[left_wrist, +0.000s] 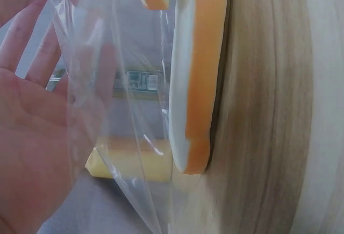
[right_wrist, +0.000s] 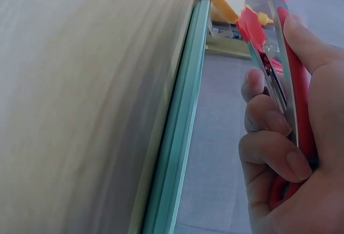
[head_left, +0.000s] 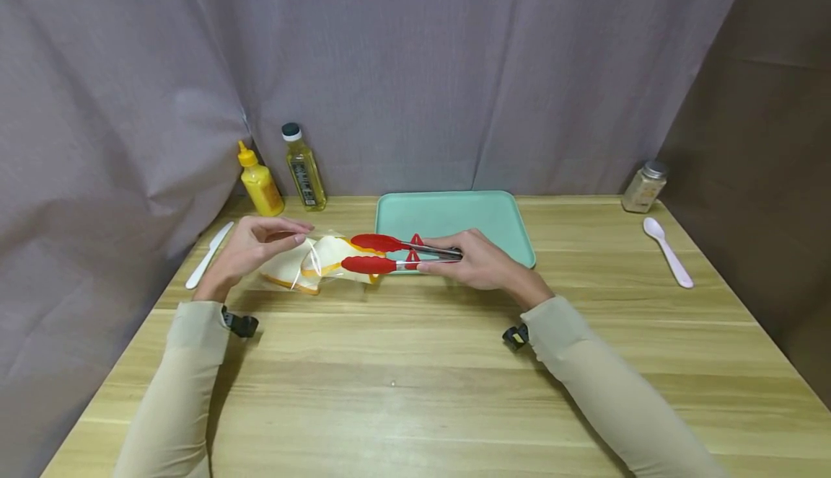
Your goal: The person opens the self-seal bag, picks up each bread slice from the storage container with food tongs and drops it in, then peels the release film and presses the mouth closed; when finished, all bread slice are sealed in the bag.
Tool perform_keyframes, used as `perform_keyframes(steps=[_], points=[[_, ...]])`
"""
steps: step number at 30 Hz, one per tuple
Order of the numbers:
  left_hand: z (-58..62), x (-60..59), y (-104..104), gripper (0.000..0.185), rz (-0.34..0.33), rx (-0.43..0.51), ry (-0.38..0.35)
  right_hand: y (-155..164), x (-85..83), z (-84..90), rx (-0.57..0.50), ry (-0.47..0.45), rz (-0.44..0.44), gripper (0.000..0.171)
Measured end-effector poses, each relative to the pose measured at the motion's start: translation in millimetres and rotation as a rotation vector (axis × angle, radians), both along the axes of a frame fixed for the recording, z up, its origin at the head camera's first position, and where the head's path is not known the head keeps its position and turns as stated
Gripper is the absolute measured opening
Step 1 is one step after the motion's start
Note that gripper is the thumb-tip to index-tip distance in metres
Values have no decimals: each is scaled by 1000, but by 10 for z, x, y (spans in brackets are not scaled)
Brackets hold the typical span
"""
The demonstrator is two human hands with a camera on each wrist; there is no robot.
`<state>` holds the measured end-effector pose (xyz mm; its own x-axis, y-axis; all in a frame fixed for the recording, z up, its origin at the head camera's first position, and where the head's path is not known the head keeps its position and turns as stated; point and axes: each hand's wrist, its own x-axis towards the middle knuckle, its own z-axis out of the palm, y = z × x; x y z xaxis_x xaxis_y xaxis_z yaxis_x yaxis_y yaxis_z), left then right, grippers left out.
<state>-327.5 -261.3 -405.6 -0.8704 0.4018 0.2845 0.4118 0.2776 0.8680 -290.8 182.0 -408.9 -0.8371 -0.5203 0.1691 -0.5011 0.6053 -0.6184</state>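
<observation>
Nearest, two pale sleeves [head_left: 170, 399] reach in over a wooden table [head_left: 389, 384], each ending at a small black camera [head_left: 242, 324] strapped at the wrist. Past the left cuff, the left hand [head_left: 256, 251] pinches the edge of a clear plastic bag [head_left: 314, 254] between thumb and fingers; in the left wrist view the film rises from the table side up to the fingertips. Opposite it, the right hand [head_left: 474, 260] grips a pair of red-tipped metal tongs [head_left: 389, 265], thumb along one arm and fingers curled round the other.

Between the two hands lie white bread slices [head_left: 330, 251] with orange crusts, overlapping in the bag just left of the tray. The tongs' tips stand apart over the right end of the bread; whether they press on it, the pictures do not settle. A white knife [head_left: 209, 256] lies beyond the left wrist, near the left table edge, and a pale pink spoon [head_left: 669, 253] lies well off to the right.

Behind the right hand is a mint-green tray [head_left: 454, 211], flat on the table. At the back stand a yellow squeeze bottle [head_left: 261, 188] and a dark-capped oil bottle [head_left: 305, 175] on the left, and a grey-lidded jar [head_left: 645, 188] on the far right. A grey curtain [head_left: 389, 74] hangs behind everything.
</observation>
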Motion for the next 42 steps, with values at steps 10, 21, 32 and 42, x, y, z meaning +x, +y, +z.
perform_keyframes(steps=[10, 21, 32, 42], points=[[17, -12, 14, 22, -6, 16, 15, -93, 13, -5, -3, 9, -3, 66], [16, -30, 4, 20, -14, 36, 19, -141, -13, -18, 5, 28, -29, 66], [5, -21, 6, 26, -13, 37, 9, -372, -52, -19, 9, 60, 0, 65], [12, -17, 7, 25, 8, 38, 41, -658, -106, -27, -41, 51, 25, 61]])
